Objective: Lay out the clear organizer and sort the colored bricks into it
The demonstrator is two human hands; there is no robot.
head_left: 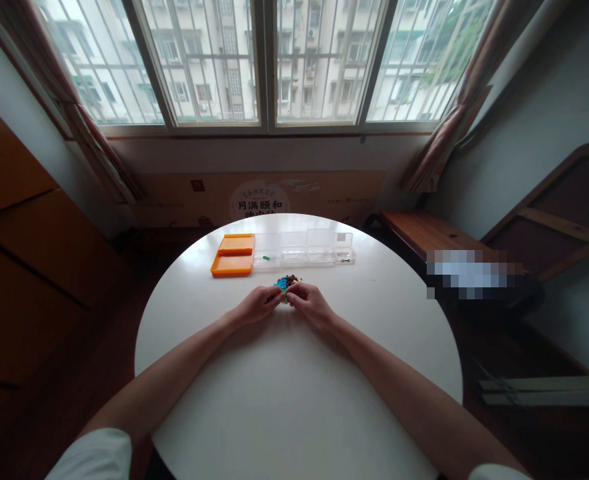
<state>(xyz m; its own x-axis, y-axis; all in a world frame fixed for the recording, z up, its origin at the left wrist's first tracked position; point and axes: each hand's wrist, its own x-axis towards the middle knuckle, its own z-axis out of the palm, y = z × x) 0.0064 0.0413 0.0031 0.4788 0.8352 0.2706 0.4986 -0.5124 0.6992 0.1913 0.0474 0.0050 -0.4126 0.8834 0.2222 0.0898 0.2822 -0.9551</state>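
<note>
My left hand (pixel 260 304) and my right hand (pixel 314 304) meet near the middle of the round white table. Fingertips of both are pinched together around a small green piece (pixel 286 295), mostly covered by the fingers. Just beyond them lies a small pile of blue pieces (pixel 283 283) and dark brown pieces (pixel 293 280), partly hidden by my hands; their exact kind is too small to tell. Behind the pile stands a row of clear plastic boxes (pixel 294 257) with lids raised. Another green piece (pixel 266 258) sits in the leftmost clear box.
An open orange box (pixel 231 270) adjoins the clear boxes on the left. Small dark bits (pixel 345 260) are in the rightmost clear box. The white table (pixel 294 400) has a rounded edge. A wooden bench (pixel 439 233) stands at the right, below a window wall.
</note>
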